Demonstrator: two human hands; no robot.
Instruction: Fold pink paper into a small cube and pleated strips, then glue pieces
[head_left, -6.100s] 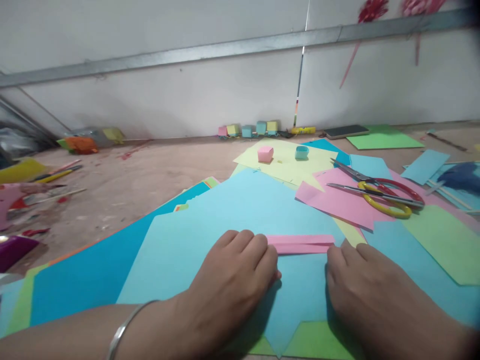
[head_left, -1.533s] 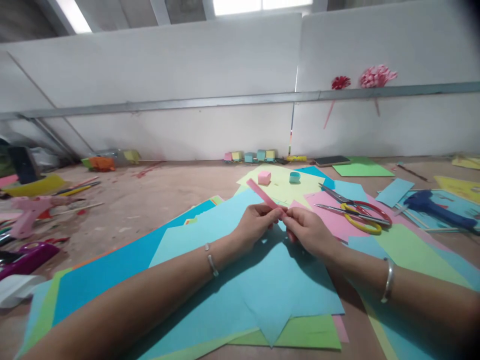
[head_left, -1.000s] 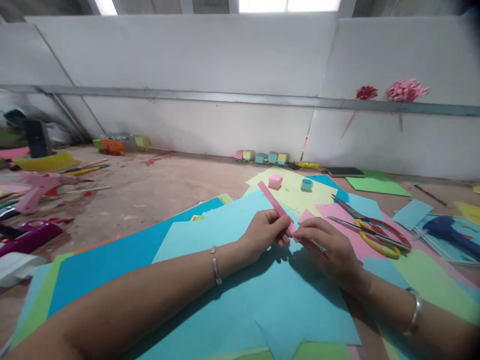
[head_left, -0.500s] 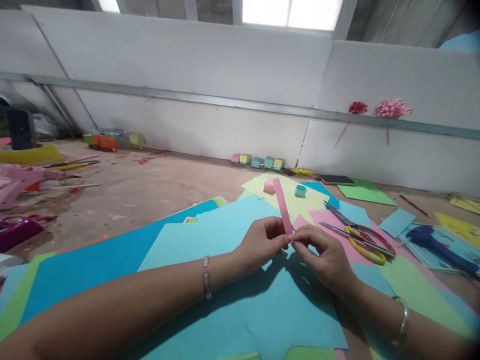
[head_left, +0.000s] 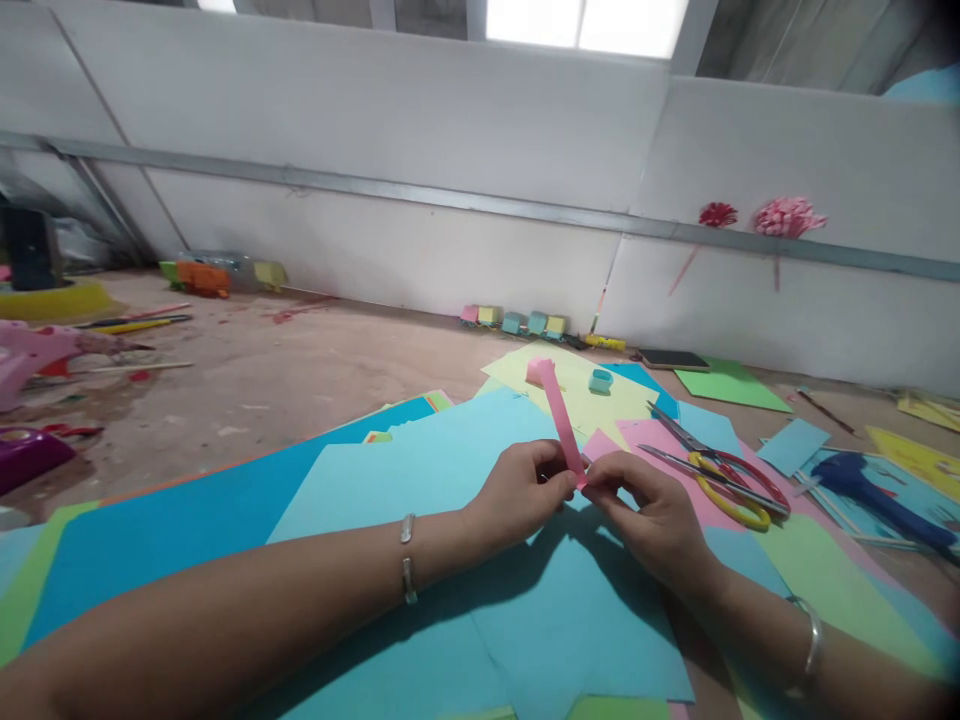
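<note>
A white wall (head_left: pixel 360 110) with a long metal bar (head_left: pixel 360 185) stands behind a brown table (head_left: pixel 322 355). At the far left, a pink glue gun (head_left: pixel 34 350) lies near some pencils (head_left: pixel 142 324), with a purple thing (head_left: pixel 34 455) in front, partly cut off. An orange thing (head_left: pixel 202 279) sits back by the wall. Then comes a big dark blue sheet (head_left: pixel 187 500), partly under a light blue sheet (head_left: pixel 420 460). Over the light blue sheet, the left hand (head_left: pixel 525 490) pinches the low end of a pink strip (head_left: pixel 561 415). The strip leans up and a bit left, and its top shows in front of a pink box (head_left: pixel 534 372). A row of small blocks (head_left: pixel 514 321) sits by the wall. A blue box (head_left: pixel 600 381) is on a yellow sheet (head_left: pixel 619 402). The right hand (head_left: pixel 649 510) pinches the strip's low end too, right beside the left fingertips; I can't tell if the hands touch. Next, two pairs of scissors (head_left: pixel 720 478), one red and one yellow, lie crossed on pink paper (head_left: pixel 667 435). Behind them is a green sheet (head_left: pixel 731 385). Above, a red flower (head_left: pixel 718 215) and a pink flower (head_left: pixel 789 217) are at the bar. At the far right lies a blue glue gun (head_left: pixel 874 490).
</note>
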